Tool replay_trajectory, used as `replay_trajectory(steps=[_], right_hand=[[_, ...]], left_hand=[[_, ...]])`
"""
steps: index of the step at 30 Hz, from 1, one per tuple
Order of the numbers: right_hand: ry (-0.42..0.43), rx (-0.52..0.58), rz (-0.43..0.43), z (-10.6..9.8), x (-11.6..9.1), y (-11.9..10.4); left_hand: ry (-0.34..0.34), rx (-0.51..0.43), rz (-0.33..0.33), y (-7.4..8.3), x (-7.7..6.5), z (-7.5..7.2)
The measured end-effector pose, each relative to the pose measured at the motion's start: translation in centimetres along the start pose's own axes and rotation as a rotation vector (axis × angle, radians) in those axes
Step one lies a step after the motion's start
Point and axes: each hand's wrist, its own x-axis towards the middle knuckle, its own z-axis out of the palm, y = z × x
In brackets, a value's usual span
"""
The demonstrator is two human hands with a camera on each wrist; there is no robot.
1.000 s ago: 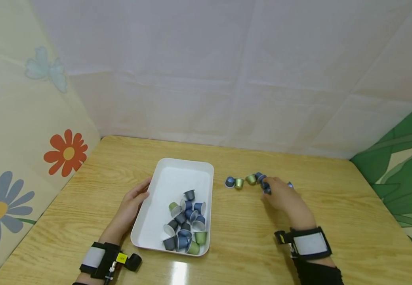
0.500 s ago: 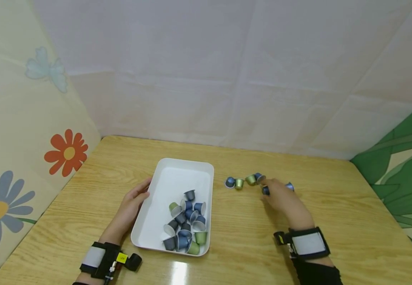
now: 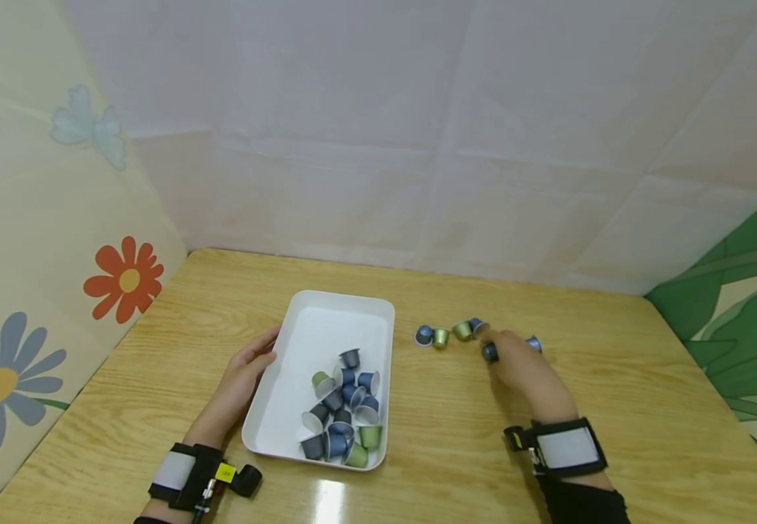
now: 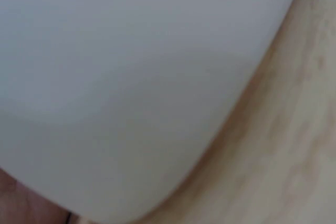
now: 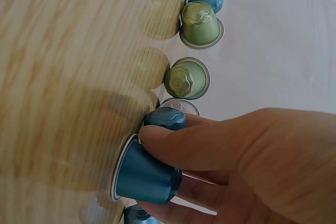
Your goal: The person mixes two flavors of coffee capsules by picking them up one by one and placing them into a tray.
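In the head view, my left hand (image 3: 241,378) rests against the left side of a white tray (image 3: 309,331), fingers fairly straight. The left wrist view shows mostly the tray's pale wall (image 4: 131,77) and a bit of skin at the lower left. Blue, green and dark grey coffee capsules (image 3: 335,442) lie jumbled in the tray's near half. My right hand (image 3: 524,364) is down at the table, pinching a blue coffee capsule (image 5: 147,174) between thumb and fingers. Another blue capsule (image 5: 167,118) sits just beyond the thumb. The fingers partly hide a further blue capsule (image 5: 139,215).
Left of the right hand, a loose row holds a blue capsule (image 3: 423,335), two green capsules (image 3: 440,338) and a blue one (image 3: 477,327). One more blue capsule (image 3: 534,343) shows behind the hand. A pale cloth backdrop (image 3: 378,182) stands behind the wooden table (image 3: 444,422).
A second a go two blue capsules showed at my right fingertips; now one shows there, and the fingers have shifted slightly. My left hand and the tray stay put.
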Motion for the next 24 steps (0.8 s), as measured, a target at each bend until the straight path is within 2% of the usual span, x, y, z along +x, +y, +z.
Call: replay_trajectory(steps=[5, 9, 24], right_hand=[[0.047, -0.005, -0.057, 0.1, 0.1, 0.5], [0.067, 0.017, -0.069, 0.2, 0.1, 0.8], [0.013, 0.034, -0.006, -0.8, -0.4, 0.5]], left_hand=[[0.003, -0.008, -0.011, 0.0, 0.0, 0.0], [0.007, 0.001, -0.02, 0.0, 0.0, 0.0], [0.011, 0.008, -0.02, 0.0, 0.0, 0.1]])
